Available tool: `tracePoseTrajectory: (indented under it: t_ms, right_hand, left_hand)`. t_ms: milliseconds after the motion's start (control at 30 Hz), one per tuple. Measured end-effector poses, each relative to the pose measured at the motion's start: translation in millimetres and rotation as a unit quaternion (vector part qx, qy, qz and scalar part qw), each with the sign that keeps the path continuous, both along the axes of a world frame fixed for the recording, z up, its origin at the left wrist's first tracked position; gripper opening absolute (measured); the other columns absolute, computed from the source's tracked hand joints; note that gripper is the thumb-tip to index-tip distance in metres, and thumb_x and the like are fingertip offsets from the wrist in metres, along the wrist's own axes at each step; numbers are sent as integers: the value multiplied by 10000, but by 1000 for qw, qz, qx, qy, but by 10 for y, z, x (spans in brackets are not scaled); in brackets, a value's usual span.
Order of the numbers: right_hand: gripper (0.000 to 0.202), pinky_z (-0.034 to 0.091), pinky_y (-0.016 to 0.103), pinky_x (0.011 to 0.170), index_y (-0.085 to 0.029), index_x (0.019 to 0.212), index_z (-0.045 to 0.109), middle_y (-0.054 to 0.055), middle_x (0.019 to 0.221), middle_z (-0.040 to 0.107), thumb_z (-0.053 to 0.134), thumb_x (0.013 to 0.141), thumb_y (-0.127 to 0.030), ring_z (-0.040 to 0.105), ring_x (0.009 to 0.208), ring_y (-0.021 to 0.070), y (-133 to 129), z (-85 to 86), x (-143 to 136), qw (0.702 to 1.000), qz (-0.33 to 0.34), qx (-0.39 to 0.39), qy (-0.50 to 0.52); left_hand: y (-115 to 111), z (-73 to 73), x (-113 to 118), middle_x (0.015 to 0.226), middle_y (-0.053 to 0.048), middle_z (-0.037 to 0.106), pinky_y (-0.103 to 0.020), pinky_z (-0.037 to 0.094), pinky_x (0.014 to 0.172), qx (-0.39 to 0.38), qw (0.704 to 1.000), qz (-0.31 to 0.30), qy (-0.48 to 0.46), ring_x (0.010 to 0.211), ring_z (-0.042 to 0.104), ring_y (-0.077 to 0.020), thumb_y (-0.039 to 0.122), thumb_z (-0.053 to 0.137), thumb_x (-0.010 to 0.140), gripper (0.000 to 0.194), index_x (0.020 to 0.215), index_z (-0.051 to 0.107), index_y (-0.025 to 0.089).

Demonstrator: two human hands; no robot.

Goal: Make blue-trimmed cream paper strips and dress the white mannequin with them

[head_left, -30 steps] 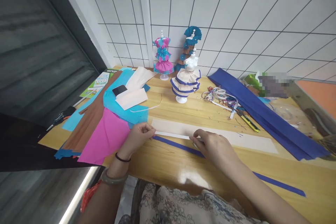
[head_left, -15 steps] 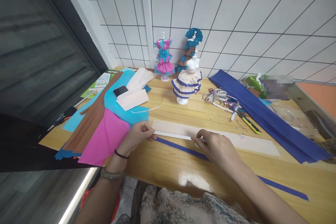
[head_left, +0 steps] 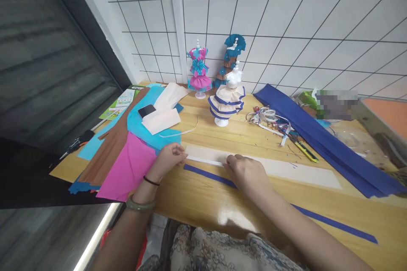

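Note:
A long cream paper strip lies across the table, with a narrow white tape along its near edge. At the tape's left end, my left hand is pinched closed. My right hand is closed on the tape further right, its fingertips partly hidden behind the knuckles. Nearer to me lies a thin blue strip, partly covered by my right hand and forearm.
Three small dress forms, one in a cream skirt with blue trim, stand at the back. Coloured paper sheets and a phone lie left. Right are a yellow cutter, ribbon scraps and folded blue paper.
My right hand has moved left along the tape, nearer to my left hand. More of the blue strip's right part shows. My left hand has shifted slightly upward.

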State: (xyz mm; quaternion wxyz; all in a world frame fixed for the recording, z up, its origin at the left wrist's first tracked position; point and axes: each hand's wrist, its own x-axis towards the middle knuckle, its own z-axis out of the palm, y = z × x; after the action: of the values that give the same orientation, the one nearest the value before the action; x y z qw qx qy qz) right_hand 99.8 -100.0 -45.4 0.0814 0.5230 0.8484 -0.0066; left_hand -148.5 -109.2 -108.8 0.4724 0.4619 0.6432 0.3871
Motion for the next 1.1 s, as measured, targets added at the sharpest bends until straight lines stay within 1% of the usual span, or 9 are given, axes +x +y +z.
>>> tracePoseTrajectory:
  t_ms: [133, 200, 267, 333, 433, 633, 933, 1000, 1100]
  right_hand:
    - [253, 318, 250, 527, -164, 819, 591, 87, 802, 660, 386, 918, -275, 640, 703, 172, 4, -38, -52, 1000, 22, 2, -2]
    - [219, 327, 249, 533, -160, 850, 589, 88, 801, 649, 385, 910, -214, 632, 713, 170, -3, -31, -57, 999, 42, -1, -9]
    - [179, 335, 249, 537, -159, 888, 589, 84, 809, 640, 413, 873, -131, 628, 737, 178, -13, 3, -65, 998, 64, -14, -23]
    - [200, 345, 249, 539, -156, 910, 597, 86, 828, 633, 436, 830, -69, 628, 756, 186, -17, 44, -83, 995, 79, -34, -41]
    - [235, 371, 251, 536, -141, 910, 619, 106, 861, 625, 431, 811, -40, 632, 765, 202, -8, 69, -119, 994, 79, -48, -57]
    - [274, 434, 254, 546, -125, 910, 638, 121, 864, 616, 404, 812, -22, 648, 749, 210, 8, 12, -159, 994, 76, -52, -62]
    - [304, 508, 384, 587, -113, 954, 635, 137, 869, 610, 395, 797, -11, 662, 737, 270, 1, 17, -205, 992, 65, -71, -76]
    - [309, 509, 382, 578, -110, 948, 634, 137, 859, 607, 385, 797, -6, 664, 730, 269, 2, 13, -211, 993, 65, -70, -75]
    - [301, 499, 333, 556, -97, 948, 628, 146, 848, 599, 387, 796, -2, 665, 722, 252, -1, -5, -215, 993, 67, -67, -75]
  left_hand:
    - [23, -97, -18, 563, 28, 571, -241, 422, 488, 3, 998, 17, 65, 488, 543, -117, 325, 664, 628, 236, 739, 532, 163]
    - [28, -118, -20, 563, 21, 579, -243, 409, 492, 5, 995, 18, 98, 497, 542, -123, 323, 655, 631, 206, 717, 552, 165]
    - [31, -121, -13, 573, 12, 595, -247, 402, 504, 5, 992, 17, 128, 518, 549, -132, 323, 645, 636, 181, 700, 577, 168]
    - [33, -106, 1, 582, 4, 608, -252, 396, 518, 6, 987, 17, 157, 542, 557, -143, 320, 636, 641, 161, 694, 603, 172]
    - [31, -62, 30, 594, -3, 618, -260, 382, 536, 11, 980, 14, 198, 574, 559, -154, 307, 628, 645, 130, 670, 626, 179]
    - [5, 21, 86, 600, -5, 607, -266, 345, 543, 16, 966, 9, 257, 606, 543, -168, 298, 618, 653, 111, 632, 629, 190]
    - [-13, 37, 141, 659, -30, 633, -271, 342, 580, 17, 953, 6, 301, 633, 538, -177, 276, 603, 680, 100, 637, 627, 189]
    - [-16, 37, 149, 667, -36, 637, -271, 344, 583, 18, 952, 7, 305, 637, 540, -178, 265, 603, 684, 93, 639, 625, 187]
    - [-21, 38, 166, 670, -39, 637, -272, 346, 591, 23, 951, 12, 308, 649, 542, -182, 250, 606, 685, 80, 637, 619, 187]
